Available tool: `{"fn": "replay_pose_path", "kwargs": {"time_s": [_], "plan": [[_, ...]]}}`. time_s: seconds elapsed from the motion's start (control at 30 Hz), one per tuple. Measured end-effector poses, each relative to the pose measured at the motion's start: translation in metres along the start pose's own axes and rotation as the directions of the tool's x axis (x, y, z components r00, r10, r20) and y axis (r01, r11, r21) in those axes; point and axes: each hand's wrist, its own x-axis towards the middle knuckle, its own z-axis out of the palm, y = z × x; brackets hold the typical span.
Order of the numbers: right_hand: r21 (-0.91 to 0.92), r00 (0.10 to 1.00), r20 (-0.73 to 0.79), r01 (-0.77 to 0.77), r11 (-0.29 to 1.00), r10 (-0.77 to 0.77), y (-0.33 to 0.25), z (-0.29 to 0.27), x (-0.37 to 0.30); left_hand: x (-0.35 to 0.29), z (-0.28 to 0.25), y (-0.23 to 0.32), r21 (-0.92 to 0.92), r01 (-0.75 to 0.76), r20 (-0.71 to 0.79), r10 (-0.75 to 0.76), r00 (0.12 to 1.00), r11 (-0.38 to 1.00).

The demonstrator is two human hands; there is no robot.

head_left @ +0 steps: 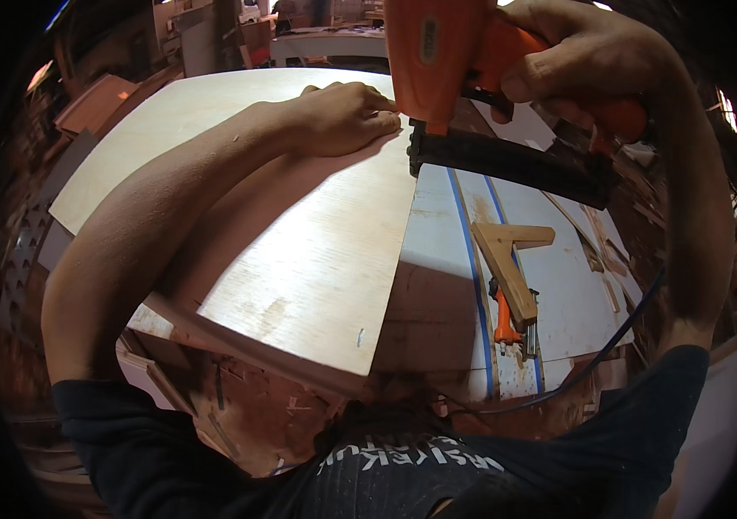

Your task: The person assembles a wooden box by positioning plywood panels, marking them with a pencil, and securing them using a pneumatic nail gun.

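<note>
1. Desk [571, 298]: white top with blue stripes, right of centre, fills much of that side.
2. Plywood panel [316, 277]: main workpiece. Lies pale face up, left and centre, right edge running alongside the desk's white top. What carries it underneath: can't tell.
3. Nail gun [433, 65]: orange body, black magazine pointing right. Nose sits at the panel's right edge, toward the far end. Actual contact: can't tell.
4. Right hand [597, 56]: wrapped around the nail gun's handle. Finger on trigger or not isn't clear.
5. Left hand [347, 117]: palm down on the panel near that same edge, close to the nose, no tool in it. Hands well apart.
6. Wooden bracket [507, 268]: angled piece on the desk, untouched.
7. Second tool [505, 322]: smaller, orange and black, lying just by the bracket's lower leg, not in use.
8. Slot-like mark [360, 337]: near the panel's near right corner. Might be a fastener spot, not certain.
9. Progress, my read: panel is placed, tool at its edge, so mid-job. No clear fasteners visible between mark and nose; that stretch looks undone. Far edge hidden.
</note>
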Motion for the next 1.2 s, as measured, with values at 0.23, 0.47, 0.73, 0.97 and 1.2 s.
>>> {"fn": "replay_pose_path", "kwargs": {"time_s": [0.23, 0.47, 0.73, 0.97, 1.2], "plan": [[0.090, 0.986, -0.164, -0.023, 0.996, 0.038, -0.007, 0.023, -0.012, 0.001, 0.003, -0.004, 0.006, -0.035, 0.001, 0.035, 0.999, 0.999], [0.173, 0.991, -0.034, 0.133, 0.976, -0.129, -0.031, 0.028, -0.025, 0.021, 0.017, -0.029, -0.002, -0.142, -0.022, 0.142, 0.990, 0.990], [0.240, 0.984, 0.094, 0.123, 0.963, -0.150, -0.025, 0.025, -0.028, 0.020, 0.015, -0.026, -0.005, -0.170, -0.030, 0.170, 0.985, 0.985], [0.175, 0.972, -0.165, 0.196, 0.965, -0.168, -0.021, 0.039, -0.032, 0.032, 0.026, -0.043, -0.035, -0.247, -0.046, 0.245, 0.968, 0.968], [0.296, 0.883, -0.469, 0.133, 0.946, 0.022, 0.115, 0.051, -0.053, 0.002, 0.000, 0.014, 0.240, -0.126, -0.142, 0.163, 0.976, 0.963]]}}
